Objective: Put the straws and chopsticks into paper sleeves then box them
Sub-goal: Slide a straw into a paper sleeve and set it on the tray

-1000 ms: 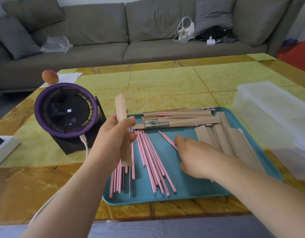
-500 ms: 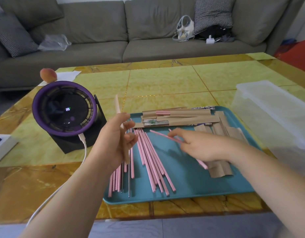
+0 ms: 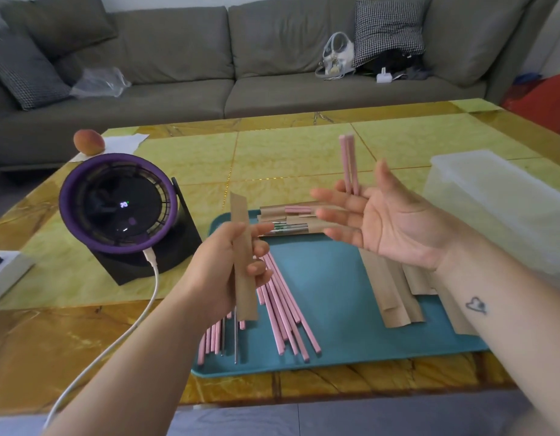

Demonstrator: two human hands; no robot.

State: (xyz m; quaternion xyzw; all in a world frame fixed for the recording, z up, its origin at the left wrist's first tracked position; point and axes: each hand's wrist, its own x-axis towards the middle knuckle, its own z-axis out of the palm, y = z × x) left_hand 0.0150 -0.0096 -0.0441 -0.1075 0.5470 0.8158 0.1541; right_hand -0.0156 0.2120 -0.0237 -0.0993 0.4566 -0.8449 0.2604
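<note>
My left hand [image 3: 222,269] grips an empty brown paper sleeve [image 3: 241,221] upright over the left end of the teal tray [image 3: 335,309]. My right hand [image 3: 389,221] is raised palm-up above the tray with its fingers spread, and two pink straws [image 3: 348,162] stand upright, pinched behind the fingers. Several loose pink straws [image 3: 285,309] and thin metal sticks [image 3: 236,338] lie on the tray's left side. Empty sleeves [image 3: 389,294] lie at the right, filled sleeves [image 3: 291,215] at the back. A clear plastic box [image 3: 499,199] stands right of the tray.
A purple-rimmed desk fan [image 3: 118,206] on a black base stands left of the tray, its white cable [image 3: 140,316] trailing to the table's front edge. A peach [image 3: 89,141] sits on paper behind it. A white object [image 3: 4,272] lies at the far left. A grey sofa is beyond the table.
My right hand has lifted from the tray with two pink straws and turned palm-up. My left hand has kept the sleeve upright and shifted slightly right.
</note>
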